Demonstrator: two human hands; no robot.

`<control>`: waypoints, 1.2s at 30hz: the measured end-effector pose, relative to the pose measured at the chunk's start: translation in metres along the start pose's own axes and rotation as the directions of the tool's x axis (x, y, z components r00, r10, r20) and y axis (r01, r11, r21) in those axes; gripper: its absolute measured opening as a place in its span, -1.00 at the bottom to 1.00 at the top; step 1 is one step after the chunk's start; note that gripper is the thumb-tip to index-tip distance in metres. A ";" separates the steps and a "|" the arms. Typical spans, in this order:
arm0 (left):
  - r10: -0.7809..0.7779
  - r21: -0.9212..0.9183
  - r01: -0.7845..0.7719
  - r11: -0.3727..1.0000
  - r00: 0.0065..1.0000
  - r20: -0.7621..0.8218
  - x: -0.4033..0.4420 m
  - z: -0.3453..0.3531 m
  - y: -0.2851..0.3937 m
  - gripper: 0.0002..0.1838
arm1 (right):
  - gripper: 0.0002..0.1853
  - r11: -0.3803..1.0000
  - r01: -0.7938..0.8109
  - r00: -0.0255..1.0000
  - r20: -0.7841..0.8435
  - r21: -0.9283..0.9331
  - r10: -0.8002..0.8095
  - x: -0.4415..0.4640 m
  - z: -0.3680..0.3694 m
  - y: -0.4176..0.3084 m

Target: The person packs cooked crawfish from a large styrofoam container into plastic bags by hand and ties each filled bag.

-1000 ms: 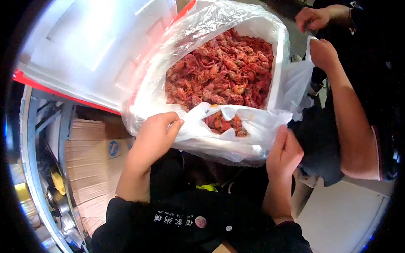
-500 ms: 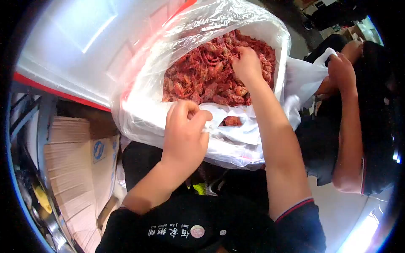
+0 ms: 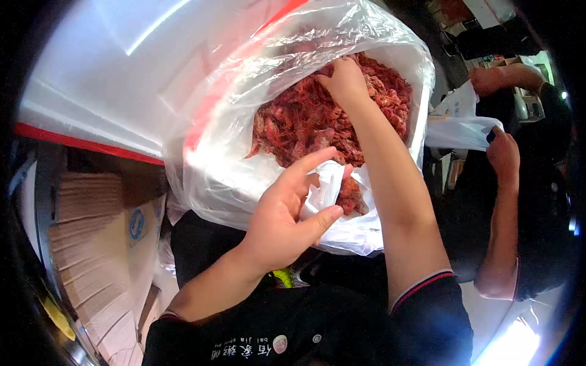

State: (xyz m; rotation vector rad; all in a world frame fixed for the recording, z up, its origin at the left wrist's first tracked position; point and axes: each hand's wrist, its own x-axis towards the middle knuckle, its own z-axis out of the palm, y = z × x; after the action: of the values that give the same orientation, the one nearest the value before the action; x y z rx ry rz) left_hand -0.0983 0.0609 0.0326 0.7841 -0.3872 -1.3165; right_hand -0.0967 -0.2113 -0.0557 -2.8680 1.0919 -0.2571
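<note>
Red crayfish (image 3: 293, 125) fill a white foam box (image 3: 417, 116) lined with a large clear plastic bag (image 3: 226, 177). My right hand (image 3: 347, 84) reaches into the pile. Its thumb stands out to the left, and the other fingers bend down among the crayfish with their tips hidden. In front of the box's near side, my left hand (image 3: 284, 210) holds a small white plastic bag (image 3: 329, 183) by its mouth, thumb and index finger stretched along it. A few crayfish (image 3: 350, 198) show inside this small bag.
A co-worker's hands (image 3: 504, 152) stretch another white bag (image 3: 464, 131) at the right. A white panel with a red edge (image 3: 91, 143) stands at the left. Below it are stacked flat cardboard sheets (image 3: 91, 232) and a printed carton (image 3: 137, 229).
My left hand has moved right and opened out from a pinch, still on the small bag, whose mouth is wider. My right hand has shifted slightly up and left in the pile.
</note>
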 end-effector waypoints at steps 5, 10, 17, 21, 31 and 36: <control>0.110 0.001 -0.110 0.994 0.994 0.017 0.000 -0.012 -0.005 -0.27 | -0.62 0.994 -0.023 1.000 0.006 0.106 0.022 -0.022 -0.027 0.015; 0.143 0.000 -0.143 0.990 0.989 -0.041 -0.004 -0.007 -0.010 -0.20 | -0.74 0.305 -0.141 0.934 0.025 0.942 0.356 -0.105 -0.113 -0.019; 0.299 -0.076 -0.304 0.950 0.951 -0.074 -0.021 0.001 -0.022 -0.24 | -0.76 0.853 0.335 0.920 0.056 0.399 -0.387 -0.205 -0.065 -0.014; 0.269 0.121 -0.269 0.956 0.963 0.016 -0.027 0.006 -0.027 -0.34 | -0.83 0.812 0.075 0.991 0.045 0.579 -0.123 -0.163 -0.099 -0.009; 0.405 0.497 -0.442 0.747 0.895 0.187 -0.010 0.004 -0.031 -0.47 | -0.48 0.991 -0.125 0.951 0.279 -0.052 0.135 -0.081 0.005 -0.013; 0.421 0.514 -0.458 0.725 0.886 0.195 -0.007 0.000 -0.031 -0.50 | -0.71 0.961 0.023 0.991 -0.133 0.275 0.014 -0.086 0.001 0.029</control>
State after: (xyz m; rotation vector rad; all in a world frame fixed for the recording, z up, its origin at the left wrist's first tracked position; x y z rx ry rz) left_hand -0.1222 0.0663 0.0126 1.0472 -0.9770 -0.7707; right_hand -0.1786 -0.1759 -0.0720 -2.6366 0.9798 -0.5625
